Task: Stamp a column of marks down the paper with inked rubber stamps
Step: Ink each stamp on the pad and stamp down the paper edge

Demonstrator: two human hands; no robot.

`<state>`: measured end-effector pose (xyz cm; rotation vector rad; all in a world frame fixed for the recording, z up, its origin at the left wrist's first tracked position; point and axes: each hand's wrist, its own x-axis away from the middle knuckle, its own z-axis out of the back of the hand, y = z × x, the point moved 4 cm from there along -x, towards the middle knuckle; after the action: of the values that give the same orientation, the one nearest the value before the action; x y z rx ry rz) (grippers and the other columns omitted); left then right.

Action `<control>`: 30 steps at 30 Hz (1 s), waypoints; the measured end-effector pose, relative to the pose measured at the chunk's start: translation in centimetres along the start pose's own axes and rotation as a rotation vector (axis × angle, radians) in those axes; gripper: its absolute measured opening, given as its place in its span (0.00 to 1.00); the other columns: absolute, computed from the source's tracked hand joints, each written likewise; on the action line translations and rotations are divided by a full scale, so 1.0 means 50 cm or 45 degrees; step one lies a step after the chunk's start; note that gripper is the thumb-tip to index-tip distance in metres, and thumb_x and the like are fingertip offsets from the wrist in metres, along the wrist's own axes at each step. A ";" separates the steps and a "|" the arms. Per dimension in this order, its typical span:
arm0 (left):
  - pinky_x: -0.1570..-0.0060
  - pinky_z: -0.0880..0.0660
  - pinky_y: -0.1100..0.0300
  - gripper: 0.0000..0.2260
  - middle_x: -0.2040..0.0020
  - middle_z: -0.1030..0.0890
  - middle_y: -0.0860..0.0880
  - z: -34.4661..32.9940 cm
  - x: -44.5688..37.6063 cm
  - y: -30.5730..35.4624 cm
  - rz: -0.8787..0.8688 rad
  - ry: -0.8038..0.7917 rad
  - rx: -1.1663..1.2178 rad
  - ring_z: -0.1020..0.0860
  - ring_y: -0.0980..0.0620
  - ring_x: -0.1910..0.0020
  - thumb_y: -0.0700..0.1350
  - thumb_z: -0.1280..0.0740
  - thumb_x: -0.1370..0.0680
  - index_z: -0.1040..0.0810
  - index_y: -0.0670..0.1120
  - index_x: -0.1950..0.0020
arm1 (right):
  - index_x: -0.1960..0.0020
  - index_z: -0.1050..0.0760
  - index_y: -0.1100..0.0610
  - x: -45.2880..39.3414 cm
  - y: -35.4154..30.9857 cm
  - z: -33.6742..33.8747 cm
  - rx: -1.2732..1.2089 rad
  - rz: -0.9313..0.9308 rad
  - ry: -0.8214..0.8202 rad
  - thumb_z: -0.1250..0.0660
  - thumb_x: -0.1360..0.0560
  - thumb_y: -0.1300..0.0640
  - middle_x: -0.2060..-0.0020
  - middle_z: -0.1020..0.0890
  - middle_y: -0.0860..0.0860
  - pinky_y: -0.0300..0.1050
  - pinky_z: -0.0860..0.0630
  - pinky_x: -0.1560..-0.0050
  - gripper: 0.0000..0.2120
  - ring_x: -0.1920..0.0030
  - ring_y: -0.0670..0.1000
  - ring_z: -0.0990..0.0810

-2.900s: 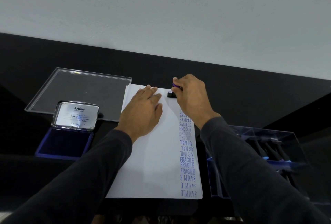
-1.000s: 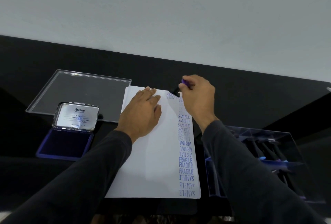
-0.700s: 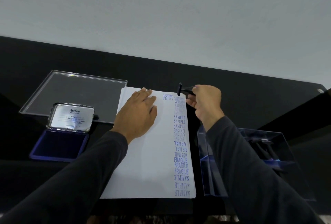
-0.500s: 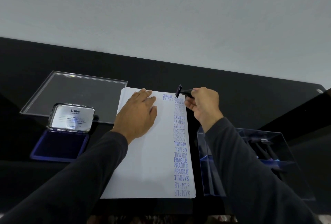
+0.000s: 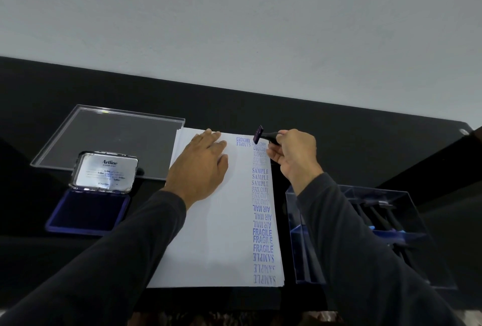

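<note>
Pale grey wall rises behind the glossy black table (image 5: 339, 127), where a white sheet of paper (image 5: 224, 234) carries a column of blue stamped words (image 5: 262, 221) down its right edge. The left hand (image 5: 200, 166) lies flat on the paper's upper part, fingers straight. The right hand (image 5: 292, 155) has its grip clenched on a black-handled rubber stamp (image 5: 263, 135), lifted and tilted above the paper's top right corner. An open blue ink pad with a silver lid (image 5: 96, 195) sits to the left.
</note>
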<state>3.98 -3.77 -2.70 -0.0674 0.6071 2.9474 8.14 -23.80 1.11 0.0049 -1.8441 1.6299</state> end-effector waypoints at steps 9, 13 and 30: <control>0.21 0.47 0.54 0.22 0.19 0.38 0.50 0.005 -0.006 0.006 0.010 -0.018 0.015 0.44 0.50 0.19 0.54 0.45 0.15 0.34 0.48 0.22 | 0.49 0.22 0.60 0.029 -0.020 0.007 -0.016 0.032 -0.031 0.37 0.24 0.69 0.52 0.18 0.61 0.47 0.17 0.62 0.09 0.62 0.53 0.18; 0.23 0.43 0.53 0.23 0.19 0.39 0.50 0.018 0.004 0.012 0.029 0.008 0.067 0.45 0.50 0.19 0.55 0.44 0.15 0.35 0.49 0.21 | 0.50 0.22 0.60 0.060 -0.031 0.007 -0.017 0.059 -0.066 0.37 0.24 0.69 0.54 0.17 0.61 0.46 0.17 0.62 0.08 0.61 0.53 0.18; 0.26 0.39 0.53 0.20 0.24 0.30 0.48 0.199 0.272 -0.153 0.204 0.356 0.071 0.37 0.49 0.22 0.53 0.37 0.17 0.28 0.48 0.26 | 0.56 0.23 0.55 0.291 0.046 -0.157 0.270 0.218 -0.433 0.38 0.20 0.65 0.57 0.18 0.56 0.48 0.17 0.56 0.09 0.59 0.52 0.17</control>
<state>-8.59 8.76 2.47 -0.4518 0.7632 3.0983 -0.47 -10.36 5.98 0.2360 -1.9510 2.0415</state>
